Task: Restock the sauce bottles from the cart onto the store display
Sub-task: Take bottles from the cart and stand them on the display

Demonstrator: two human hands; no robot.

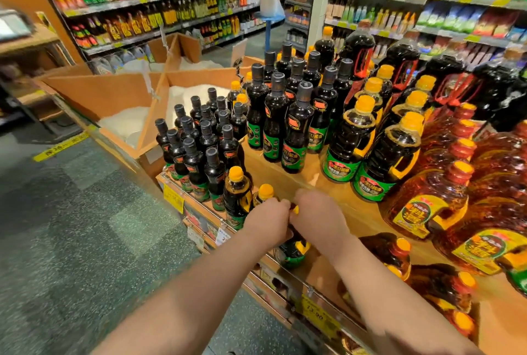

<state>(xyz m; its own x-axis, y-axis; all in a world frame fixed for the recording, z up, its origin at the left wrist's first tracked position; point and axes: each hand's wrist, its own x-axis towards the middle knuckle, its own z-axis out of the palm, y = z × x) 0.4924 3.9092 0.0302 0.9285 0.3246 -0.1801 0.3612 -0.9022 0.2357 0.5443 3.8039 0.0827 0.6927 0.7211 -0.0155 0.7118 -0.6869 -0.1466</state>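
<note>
Where we grip: as both our hands meet over one dark sauce bottle (293, 252) at the front edge of the wooden display (285, 175), its top is hidden between them.
Left hand (268, 219): fingers curled round the bottle's upper part.
Right hand (318, 216): fingers curled on the same bottle from the other side.
Bottle: upright, green label and yellow handle showing below our hands.
Neighbours: yellow-capped bottle (237, 198) just left of it; black-capped bottles (196, 160) farther left.
Price tag (173, 198): on the display's front rail.
</note>
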